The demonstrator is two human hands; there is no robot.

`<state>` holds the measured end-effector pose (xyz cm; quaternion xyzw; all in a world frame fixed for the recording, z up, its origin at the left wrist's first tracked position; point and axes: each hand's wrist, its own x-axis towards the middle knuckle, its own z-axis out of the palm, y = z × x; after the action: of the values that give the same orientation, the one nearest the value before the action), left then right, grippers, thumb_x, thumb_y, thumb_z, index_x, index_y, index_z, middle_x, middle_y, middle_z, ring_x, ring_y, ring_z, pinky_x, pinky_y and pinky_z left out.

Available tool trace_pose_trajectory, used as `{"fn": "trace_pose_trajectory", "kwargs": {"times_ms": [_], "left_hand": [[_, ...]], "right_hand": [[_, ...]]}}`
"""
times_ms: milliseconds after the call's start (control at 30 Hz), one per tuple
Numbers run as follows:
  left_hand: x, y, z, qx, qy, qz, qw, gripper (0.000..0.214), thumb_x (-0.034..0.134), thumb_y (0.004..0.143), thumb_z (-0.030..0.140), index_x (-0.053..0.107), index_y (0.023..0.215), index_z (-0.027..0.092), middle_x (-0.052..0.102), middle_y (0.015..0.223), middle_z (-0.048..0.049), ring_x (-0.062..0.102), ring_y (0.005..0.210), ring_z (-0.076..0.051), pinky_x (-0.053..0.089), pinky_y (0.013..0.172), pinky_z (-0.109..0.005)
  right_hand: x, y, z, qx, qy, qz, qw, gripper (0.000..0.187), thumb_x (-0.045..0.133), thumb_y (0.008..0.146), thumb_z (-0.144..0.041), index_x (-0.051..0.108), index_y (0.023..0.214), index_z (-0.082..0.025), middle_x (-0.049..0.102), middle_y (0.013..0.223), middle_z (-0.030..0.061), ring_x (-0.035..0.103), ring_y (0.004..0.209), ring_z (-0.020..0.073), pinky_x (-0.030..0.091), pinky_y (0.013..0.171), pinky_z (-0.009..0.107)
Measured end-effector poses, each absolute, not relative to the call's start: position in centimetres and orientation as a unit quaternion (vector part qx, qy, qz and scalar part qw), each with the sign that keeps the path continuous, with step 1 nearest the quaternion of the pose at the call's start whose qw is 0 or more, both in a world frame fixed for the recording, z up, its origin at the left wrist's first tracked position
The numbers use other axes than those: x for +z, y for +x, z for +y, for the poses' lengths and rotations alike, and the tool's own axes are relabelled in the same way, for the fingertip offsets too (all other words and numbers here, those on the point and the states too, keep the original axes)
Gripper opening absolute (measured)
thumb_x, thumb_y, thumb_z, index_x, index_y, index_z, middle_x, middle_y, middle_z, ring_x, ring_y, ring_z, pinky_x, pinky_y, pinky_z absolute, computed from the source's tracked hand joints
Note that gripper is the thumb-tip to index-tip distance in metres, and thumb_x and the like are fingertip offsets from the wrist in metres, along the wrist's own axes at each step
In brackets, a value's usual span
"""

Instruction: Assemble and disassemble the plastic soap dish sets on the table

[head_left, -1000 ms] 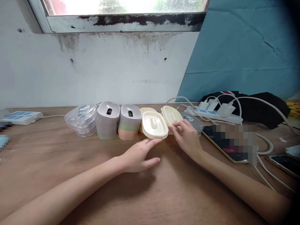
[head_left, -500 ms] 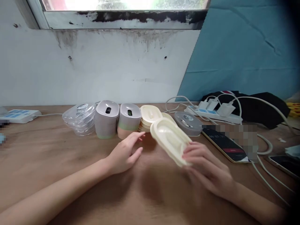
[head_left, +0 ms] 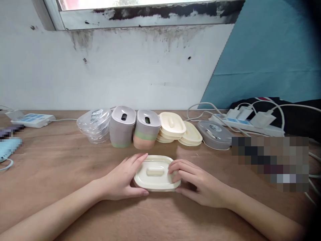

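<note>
A cream oval plastic lid (head_left: 154,180) with a raised bar handle lies on the table in front of me, handle side up. My left hand (head_left: 126,177) grips its left end, thumb at the near edge and fingers at the far edge. At the right end, my right hand (head_left: 194,180) has its fingertips on the top and its thumb by the near rim. Behind the lid stand more cream lids (head_left: 173,122) in a stack, with another short stack of cream lids (head_left: 192,134) leaning beside it.
Along the wall stand clear plastic containers (head_left: 94,124), two stacks of lidded grey tubs (head_left: 122,130) and a grey oval lidded box (head_left: 215,134). Power strips with cables (head_left: 35,119) lie at both sides. A blurred-out area covers the right side.
The cream lid has come down from a tilted position in my right hand to flat on the table. My left hand has moved onto its left end. The camera view has shifted left.
</note>
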<state>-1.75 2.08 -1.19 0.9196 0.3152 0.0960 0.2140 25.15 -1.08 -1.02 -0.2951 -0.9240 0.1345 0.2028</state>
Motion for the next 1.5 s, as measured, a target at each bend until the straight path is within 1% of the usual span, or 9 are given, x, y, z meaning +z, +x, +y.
{"fn": "trace_pose_trajectory", "kwargs": {"times_ms": [67,167,233,333,733,1200,1333,1400,1500], "left_hand": [[-1.2,-1.7,2.1,0.101,0.918,0.317,0.217,0.088,0.063,0.074,0.044,0.013,0.140,0.014,0.026,0.142,-0.0187,0.026,0.130,-0.030,0.030,0.103,-0.047],[-1.1,-1.7,2.2,0.098,0.921,0.308,0.218,0.087,0.063,0.074,0.043,0.013,0.140,0.015,0.027,0.142,-0.0173,0.028,0.129,-0.029,0.031,0.102,-0.047],[-1.0,-1.7,2.1,0.098,0.922,0.306,0.217,0.087,0.063,0.074,0.043,0.013,0.140,0.015,0.027,0.143,-0.0167,0.028,0.129,-0.029,0.031,0.102,-0.047],[-1.0,-1.6,2.1,0.099,0.920,0.309,0.219,0.088,0.064,0.073,0.044,0.013,0.140,0.016,0.027,0.143,-0.0164,0.028,0.130,-0.030,0.031,0.102,-0.046],[-0.8,-1.6,2.1,0.089,0.916,0.318,0.228,0.088,0.063,0.073,0.045,0.015,0.140,0.013,0.025,0.144,-0.0171,0.026,0.131,-0.028,0.029,0.104,-0.045],[-1.2,-1.7,2.1,0.097,0.923,0.306,0.214,0.089,0.064,0.073,0.045,0.013,0.140,0.017,0.025,0.144,-0.0181,0.028,0.130,-0.029,0.032,0.102,-0.047],[-0.7,-1.7,2.3,0.157,0.945,0.256,0.129,0.083,0.064,0.072,0.049,0.024,0.137,0.015,0.028,0.142,-0.0180,0.022,0.132,-0.032,0.027,0.104,-0.048],[0.3,-1.3,2.9,0.227,0.941,0.246,0.041,0.066,0.060,0.078,0.042,0.034,0.131,0.014,0.035,0.138,-0.0167,0.021,0.132,-0.031,0.023,0.106,-0.047],[2.3,0.3,4.6,0.290,0.910,0.286,-0.074,0.043,0.052,0.084,0.030,0.045,0.122,0.011,0.045,0.130,-0.0160,0.028,0.129,-0.028,0.024,0.105,-0.045]], "right_hand": [[-1.3,25.5,-1.3,0.124,-0.331,-0.915,0.193,0.018,0.054,0.083,-0.024,0.054,0.100,-0.018,0.046,0.124,0.0140,0.039,0.122,0.0246,0.040,0.096,0.039],[-1.6,25.9,-1.4,0.138,-0.395,-0.894,0.160,0.062,0.060,0.078,-0.037,0.032,0.129,-0.016,0.027,0.142,0.0185,0.030,0.129,0.0285,0.037,0.100,0.044],[-1.7,26.0,-1.4,0.150,-0.411,-0.889,0.137,0.076,0.059,0.078,-0.042,0.019,0.136,-0.015,0.029,0.142,0.0191,0.031,0.129,0.0282,0.035,0.101,0.046],[-1.7,26.0,-1.3,0.152,-0.410,-0.890,0.130,0.076,0.057,0.079,-0.044,0.019,0.137,-0.015,0.034,0.140,0.0177,0.032,0.129,0.0278,0.034,0.103,0.045],[-1.3,25.7,-1.5,0.154,-0.427,-0.884,0.116,0.080,0.057,0.078,-0.045,0.019,0.139,-0.011,0.031,0.142,0.0187,0.033,0.128,0.0295,0.034,0.102,0.046],[-1.5,25.8,-1.4,0.160,-0.426,-0.882,0.126,0.081,0.056,0.079,-0.044,0.015,0.141,-0.014,0.033,0.141,0.0188,0.034,0.127,0.0314,0.036,0.099,0.050],[-1.4,25.7,-1.4,0.163,-0.431,-0.879,0.122,0.081,0.056,0.078,-0.046,0.018,0.140,-0.011,0.032,0.142,0.0189,0.033,0.128,0.0307,0.034,0.101,0.047],[-1.3,25.6,-1.4,0.166,-0.432,-0.878,0.125,0.081,0.057,0.078,-0.047,0.019,0.140,-0.011,0.033,0.141,0.0181,0.033,0.128,0.0301,0.034,0.102,0.046],[-1.2,25.7,-1.4,0.171,-0.432,-0.877,0.123,0.081,0.056,0.078,-0.048,0.020,0.140,-0.010,0.033,0.141,0.0182,0.032,0.128,0.0293,0.034,0.102,0.044]]}}
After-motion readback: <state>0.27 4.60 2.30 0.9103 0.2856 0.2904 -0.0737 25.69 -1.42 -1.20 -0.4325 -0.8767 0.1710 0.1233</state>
